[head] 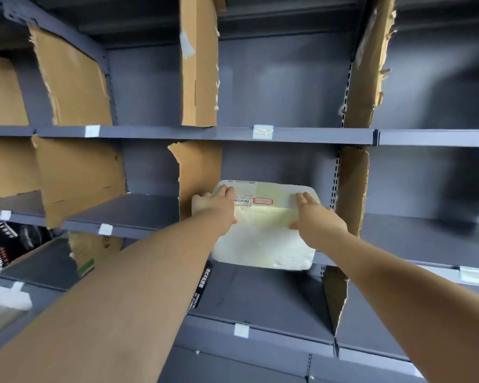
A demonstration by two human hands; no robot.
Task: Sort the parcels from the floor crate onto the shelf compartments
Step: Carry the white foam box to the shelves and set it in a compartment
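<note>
Flat on the white parcel [263,239]: left hand [219,205] and right hand [315,217], fingers spread, gripping nothing. Half inside a middle shelf compartment [277,164], front edge overhanging.

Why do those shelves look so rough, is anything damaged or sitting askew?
The brown cardboard dividers between compartments have torn, ragged edges with bits of tape peeling. The white parcel lies partly in its compartment, its front end overhanging the shelf edge, with the left hand and right hand flat on top.
</note>
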